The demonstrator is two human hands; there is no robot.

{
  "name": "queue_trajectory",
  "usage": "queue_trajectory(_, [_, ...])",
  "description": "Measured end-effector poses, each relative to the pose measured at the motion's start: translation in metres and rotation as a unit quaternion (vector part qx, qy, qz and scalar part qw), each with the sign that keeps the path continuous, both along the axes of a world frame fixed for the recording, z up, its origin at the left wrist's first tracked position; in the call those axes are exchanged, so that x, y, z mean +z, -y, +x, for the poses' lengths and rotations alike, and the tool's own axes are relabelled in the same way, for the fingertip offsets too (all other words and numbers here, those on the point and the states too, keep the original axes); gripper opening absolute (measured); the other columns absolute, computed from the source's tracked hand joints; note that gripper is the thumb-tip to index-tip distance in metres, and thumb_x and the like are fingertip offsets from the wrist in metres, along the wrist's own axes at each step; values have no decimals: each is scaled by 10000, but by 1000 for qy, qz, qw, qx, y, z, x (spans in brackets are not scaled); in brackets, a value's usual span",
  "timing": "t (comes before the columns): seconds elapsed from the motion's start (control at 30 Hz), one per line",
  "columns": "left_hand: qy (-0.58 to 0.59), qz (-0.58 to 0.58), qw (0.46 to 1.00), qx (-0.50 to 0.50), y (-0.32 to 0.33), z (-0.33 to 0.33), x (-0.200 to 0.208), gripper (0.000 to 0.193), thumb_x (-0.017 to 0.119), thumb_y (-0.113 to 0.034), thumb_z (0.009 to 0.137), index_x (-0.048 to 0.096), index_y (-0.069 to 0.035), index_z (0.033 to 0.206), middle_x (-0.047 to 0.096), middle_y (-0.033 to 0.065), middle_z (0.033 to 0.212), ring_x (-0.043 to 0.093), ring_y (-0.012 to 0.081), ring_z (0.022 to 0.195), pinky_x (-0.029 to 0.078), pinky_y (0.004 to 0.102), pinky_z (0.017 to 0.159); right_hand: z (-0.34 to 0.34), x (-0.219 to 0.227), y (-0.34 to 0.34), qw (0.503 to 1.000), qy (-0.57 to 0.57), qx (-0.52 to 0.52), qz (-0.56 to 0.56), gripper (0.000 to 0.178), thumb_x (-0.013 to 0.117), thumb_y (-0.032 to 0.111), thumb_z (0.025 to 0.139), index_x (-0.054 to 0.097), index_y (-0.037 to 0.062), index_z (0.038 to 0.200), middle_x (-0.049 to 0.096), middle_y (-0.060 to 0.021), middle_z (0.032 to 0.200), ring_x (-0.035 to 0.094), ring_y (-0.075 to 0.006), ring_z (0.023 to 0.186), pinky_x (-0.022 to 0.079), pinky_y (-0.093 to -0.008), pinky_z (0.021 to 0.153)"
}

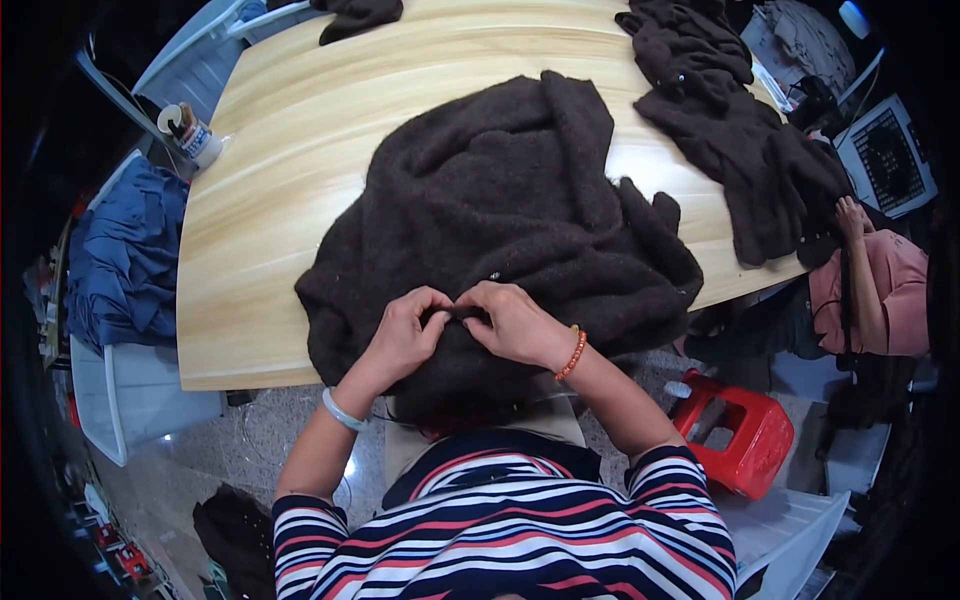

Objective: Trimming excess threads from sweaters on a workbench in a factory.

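Note:
A dark brown knitted garment point(490, 190) lies bunched over the near part of the table, its near edge hanging toward my lap. My left hand point(408, 328) is closed, thumb and fingers pinching a bit of this cloth. Right beside it, my right hand point(508, 318) pinches the same spot, so the fingertips almost meet. The small piece between the fingers is mostly hidden. A tiny shiny spot point(494, 276) shows on the fabric just beyond my right hand; its kind is too small to tell.
The pale wooden table point(270, 150) also bears more dark garments point(720, 140) at right, where a person in pink point(890, 290) handles them. A white tub with tools point(198, 145) stands at the left edge. Blue cloth point(130, 250) fills a bin; a red plastic stool point(740, 435) stands lower right.

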State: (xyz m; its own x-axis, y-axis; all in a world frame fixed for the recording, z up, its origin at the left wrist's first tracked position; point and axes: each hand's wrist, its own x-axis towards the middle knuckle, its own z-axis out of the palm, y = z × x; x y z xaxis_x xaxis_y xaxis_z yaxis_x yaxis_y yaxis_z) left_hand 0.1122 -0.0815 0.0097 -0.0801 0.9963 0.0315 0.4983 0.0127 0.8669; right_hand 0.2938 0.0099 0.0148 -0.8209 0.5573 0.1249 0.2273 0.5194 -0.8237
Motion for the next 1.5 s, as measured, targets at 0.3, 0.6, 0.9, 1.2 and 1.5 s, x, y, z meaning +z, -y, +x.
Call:
queue_trajectory(0.3, [67, -15, 998, 14, 5, 2, -12, 84, 617, 6, 853, 634, 24, 933, 660, 46, 831, 593, 96, 791, 480, 254, 755, 4, -5, 7, 990, -15, -65, -126, 237, 616, -54, 807, 692, -51, 1031, 687, -146, 892, 685, -185, 785, 539, -289, 721])
queue_trajectory(0.6, [-2, 32, 999, 16, 8, 3, -9, 80, 612, 19, 848, 630, 27, 925, 667, 84, 851, 624, 136, 802, 494, 279, 764, 3, -15, 14, 995, -67, -68, 16, 156, 625, -44, 815, 690, -38, 957, 662, -186, 874, 677, -344, 796, 553, -389, 712])
queue_trajectory(0.9, [0, 8, 1000, 15, 4, 0, -8, 90, 609, 6, 855, 622, 33, 940, 666, 98, 862, 628, 158, 820, 493, 289, 791, 2, -15, 21, 984, 6, -19, 179, 296, 561, 2, 838, 576, -68, 1125, 544, -155, 936, 619, -310, 868, 533, -396, 774])
queue_trajectory(1.2, [79, -41, 996, 20, 1, -2, -10, 82, 606, -4, 879, 629, 36, 946, 667, 53, 866, 588, 86, 827, 482, 253, 781, -2, -8, 17, 976, 49, -6, 211, 273, 559, 30, 851, 577, -58, 1109, 541, -154, 940, 616, -294, 886, 525, -394, 794])
queue_trajectory(1.5, [34, 33, 999, 23, 2, 1, -11, 75, 605, 4, 872, 634, 20, 940, 660, 61, 836, 601, 109, 789, 488, 258, 756, 1, -6, 6, 997, 14, 16, 77, 175, 586, 34, 886, 630, -38, 1039, 565, -187, 891, 619, -372, 845, 518, -434, 770])
